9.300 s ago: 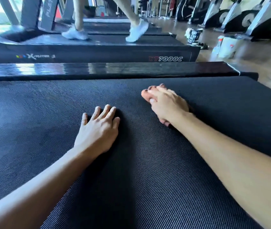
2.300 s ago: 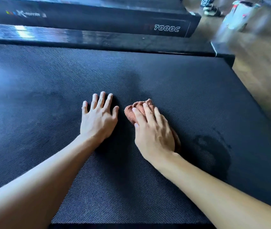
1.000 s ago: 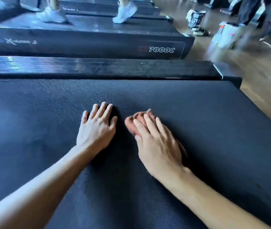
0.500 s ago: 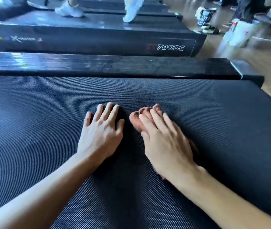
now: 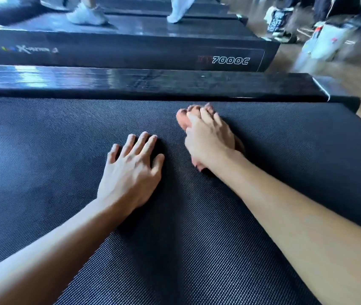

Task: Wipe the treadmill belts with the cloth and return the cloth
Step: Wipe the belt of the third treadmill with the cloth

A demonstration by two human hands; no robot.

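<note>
Cloth (image 5: 182, 121), perhaps bunched, on belt (image 5: 65, 150)

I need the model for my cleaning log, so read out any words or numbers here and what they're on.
"7000C": white, on the next treadmill's side panel.
Red letters just before it: too dim to read.
Logo beginning "X", same panel's left end: too blurred to read.
Bags on the floor: blurred, nothing readable.
</note>
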